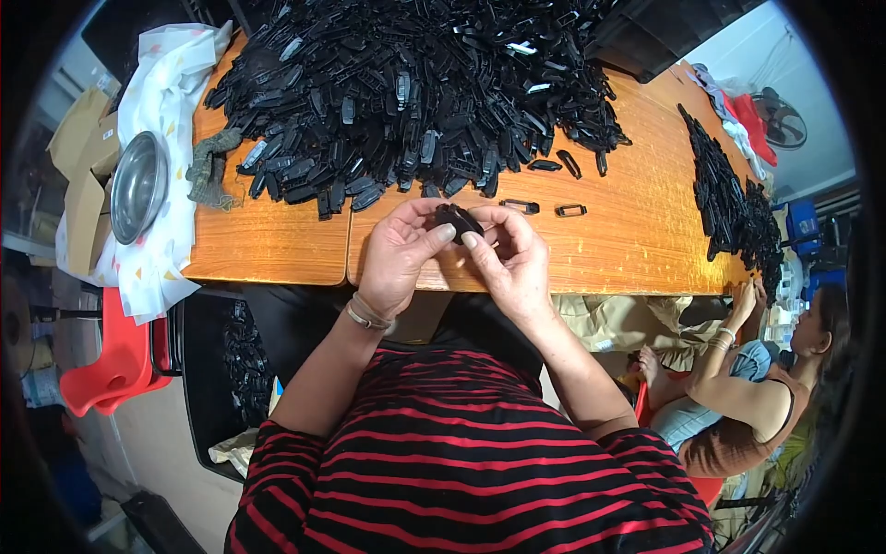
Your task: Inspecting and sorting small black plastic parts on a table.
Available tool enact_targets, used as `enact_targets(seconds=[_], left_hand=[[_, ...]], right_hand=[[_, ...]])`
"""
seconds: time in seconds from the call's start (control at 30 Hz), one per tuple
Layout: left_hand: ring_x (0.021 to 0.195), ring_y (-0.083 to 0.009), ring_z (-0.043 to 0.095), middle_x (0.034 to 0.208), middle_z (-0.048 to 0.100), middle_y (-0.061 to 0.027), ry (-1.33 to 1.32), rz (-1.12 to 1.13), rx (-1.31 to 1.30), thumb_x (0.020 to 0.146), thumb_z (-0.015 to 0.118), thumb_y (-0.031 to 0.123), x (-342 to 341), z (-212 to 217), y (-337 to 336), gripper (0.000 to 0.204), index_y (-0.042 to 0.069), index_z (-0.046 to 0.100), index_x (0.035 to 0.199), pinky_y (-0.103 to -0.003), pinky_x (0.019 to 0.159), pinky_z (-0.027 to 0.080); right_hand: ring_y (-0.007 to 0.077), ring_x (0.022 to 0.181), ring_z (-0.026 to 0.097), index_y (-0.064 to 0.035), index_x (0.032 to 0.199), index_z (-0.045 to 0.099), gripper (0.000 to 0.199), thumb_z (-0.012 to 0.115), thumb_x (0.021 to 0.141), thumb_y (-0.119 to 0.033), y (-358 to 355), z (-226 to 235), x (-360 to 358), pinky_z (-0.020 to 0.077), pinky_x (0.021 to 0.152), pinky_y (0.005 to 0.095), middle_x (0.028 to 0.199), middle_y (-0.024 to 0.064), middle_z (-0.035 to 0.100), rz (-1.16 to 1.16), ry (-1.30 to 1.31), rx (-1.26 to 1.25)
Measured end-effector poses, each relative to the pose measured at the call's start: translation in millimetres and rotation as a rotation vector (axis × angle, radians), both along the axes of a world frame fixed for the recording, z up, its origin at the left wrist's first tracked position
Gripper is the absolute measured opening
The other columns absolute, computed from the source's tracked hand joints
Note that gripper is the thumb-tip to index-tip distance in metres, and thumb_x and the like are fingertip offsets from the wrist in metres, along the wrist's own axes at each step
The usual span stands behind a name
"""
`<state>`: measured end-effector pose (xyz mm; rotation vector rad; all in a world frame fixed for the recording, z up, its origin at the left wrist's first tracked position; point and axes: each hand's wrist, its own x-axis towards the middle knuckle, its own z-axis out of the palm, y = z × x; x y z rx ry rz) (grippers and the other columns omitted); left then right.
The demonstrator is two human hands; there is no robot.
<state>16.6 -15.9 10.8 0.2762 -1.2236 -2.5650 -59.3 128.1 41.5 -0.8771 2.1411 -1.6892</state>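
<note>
Black clip [456,220], orange-brown table [637,231]

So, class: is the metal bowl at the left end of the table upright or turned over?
Upright. The metal bowl sits on the white cloth with its open mouth facing up, showing its shiny hollow inside. Nothing shows inside it.

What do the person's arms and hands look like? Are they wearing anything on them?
Both forearms are bare. The sleeves are short, with black and red stripes, and end above the elbows. The left hand has thin bracelets around its wrist, silvery and beige. The right hand wears no glove, and I see nothing on its wrist. No rings are clear to see.
</note>
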Motion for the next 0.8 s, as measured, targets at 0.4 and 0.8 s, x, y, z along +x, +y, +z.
enact_targets(seconds=[0.4,0.8], left_hand=[[0.078,-0.0075,0.059,0.095,0.062,-0.0051,0.062,-0.039,0.057,0.086,0.068,0.003,-4.6,-3.1,3.0,0.029,0.004,0.05,0.108,-0.019,0.068,0.049],[0.083,-0.0075,0.061,0.102,0.064,-0.0061,0.053,-0.02,0.01,0.092,0.059,0.001,1.6,0.8,5.8,0.029,-0.002,0.053,0.121,-0.021,0.076,0.052]], right_hand=[[0.0034,0.071,0.053,0.0007,0.115,0.054,0.027,0.063,0.09,-0.002,-3.3,-2.7,14.5,0.0439,0.065,0.0172,0.082,-0.0017,0.058,-0.049,-0.13,-0.244],[0.0033,0.066,0.054,-0.0011,0.113,0.054,0.023,0.062,0.091,-0.001,-2.1,-19.5,11.3,0.0457,0.063,0.0175,0.077,-0.002,0.057,-0.066,-0.076,-0.185]])
